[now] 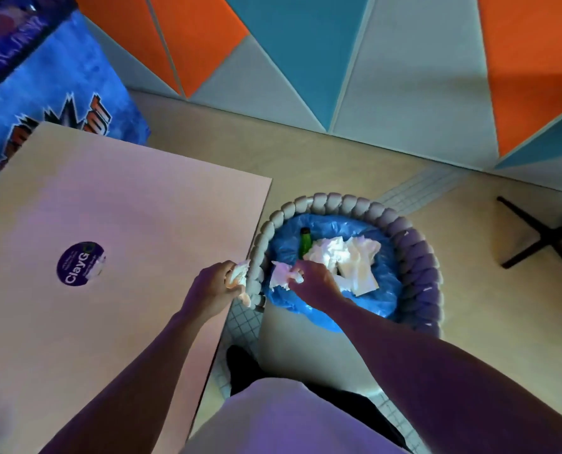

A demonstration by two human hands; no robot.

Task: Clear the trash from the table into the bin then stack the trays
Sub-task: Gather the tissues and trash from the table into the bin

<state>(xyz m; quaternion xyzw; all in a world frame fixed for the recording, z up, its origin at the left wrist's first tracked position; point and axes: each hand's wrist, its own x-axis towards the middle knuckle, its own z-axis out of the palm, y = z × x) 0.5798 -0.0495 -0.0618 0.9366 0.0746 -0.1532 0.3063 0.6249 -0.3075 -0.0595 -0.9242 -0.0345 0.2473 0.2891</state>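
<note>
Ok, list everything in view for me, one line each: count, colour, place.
table: one, pale pinkish wood, left
sticker: one, purple, round, on the table
bin: one, grey-purple braided rim, on the floor right of the table
liner: one, blue, inside the bin
bottle: one, green, in the bin
loose tissues: a heap, white, in the bin
poster: one, blue, upper left, behind the table
wall panels: several, orange, teal and grey, top
cross stand: one, black, on the floor, right
left hand: grips a white tissue wad at the bin's rim
right hand: grips a white tissue scrap over the liner
</note>
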